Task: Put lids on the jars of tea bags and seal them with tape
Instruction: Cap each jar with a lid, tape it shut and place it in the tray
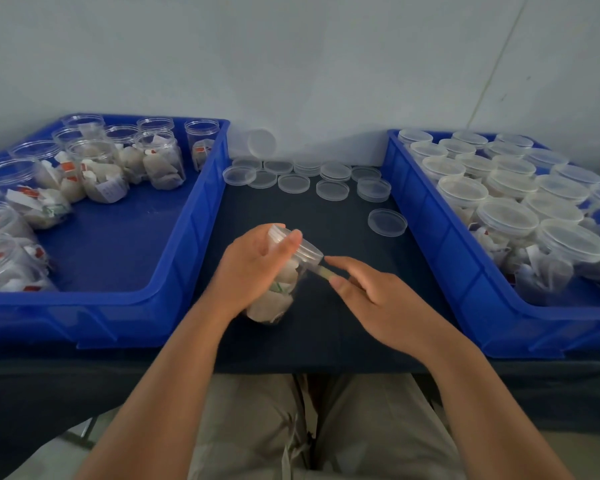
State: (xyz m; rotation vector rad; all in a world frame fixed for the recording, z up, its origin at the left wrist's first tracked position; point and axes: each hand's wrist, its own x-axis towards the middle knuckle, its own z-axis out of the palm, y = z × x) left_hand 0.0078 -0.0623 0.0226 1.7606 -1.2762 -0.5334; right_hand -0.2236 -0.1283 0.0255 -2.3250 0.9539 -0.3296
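Clear plastic tea-bag jar [274,304], lid [308,252] on, tilted over dark mat [326,327] between blue bins [194,244]. Gripped by left hand [253,268], fingers [289,241] curled round lid end, steadying seam. Tape strip [322,271] pinched taut by right hand [371,292], likely for sealing.

We log soft, cool, even light; only faint shadows on the dark table cloth [326,327]. Mild sheen on the clear lids [293,183]. The pale wall [291,64] reads flat, no glare. Wide-angle bowing: left bin [194,244] and right bin [430,223] splay outward. We find overall softness; jars [0,261] at the left edge smear most.
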